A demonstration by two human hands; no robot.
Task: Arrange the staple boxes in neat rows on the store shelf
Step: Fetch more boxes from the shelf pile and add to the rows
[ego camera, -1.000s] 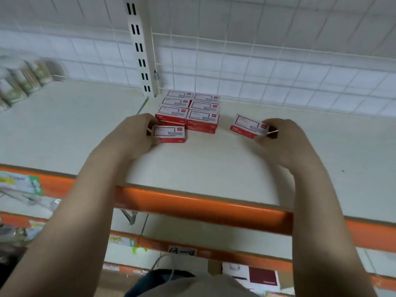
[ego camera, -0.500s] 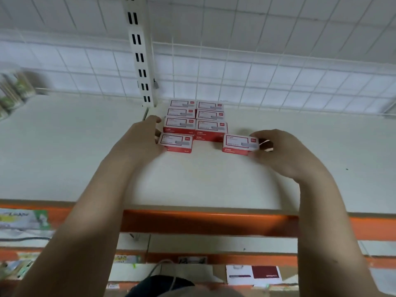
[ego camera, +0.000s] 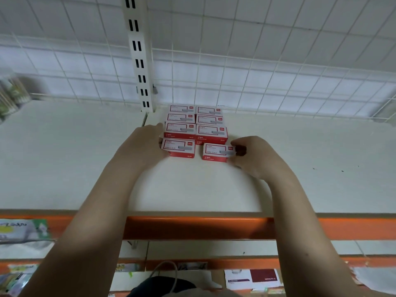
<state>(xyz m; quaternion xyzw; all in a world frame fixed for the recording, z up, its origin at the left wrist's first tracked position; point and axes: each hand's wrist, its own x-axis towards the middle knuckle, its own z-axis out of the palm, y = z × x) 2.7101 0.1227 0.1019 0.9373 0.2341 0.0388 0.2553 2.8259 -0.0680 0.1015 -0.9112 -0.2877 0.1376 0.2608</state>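
Boxes in the front row have shifted: half a second ago the right-hand loose box lay further out and slightly askew, and a second ago it sat well off to the right of the stack. Now it lies just beside its neighbour, so the fourth row looks nearly formed and only a small squaring-up seems left.

Going from left of centre rightward, the left hand [ego camera: 143, 144] wraps the left end of the left front box [ego camera: 178, 147], fingers curled round its far corner, thumb side low against the near edge. That box sits just in front of the stacked block [ego camera: 196, 123], three rows of two at the back of the store shelf [ego camera: 64, 157], close under the wire grid [ego camera: 257, 71].

A narrow gap separates it from the right front box [ego camera: 217, 152], which lies slightly nearer the camera than its partner. The right hand [ego camera: 255, 157] pinches this box's right end, fingertips curled over the top edge.

Both forearms reach up from the bottom of the frame over the orange shelf rail [ego camera: 192, 228].
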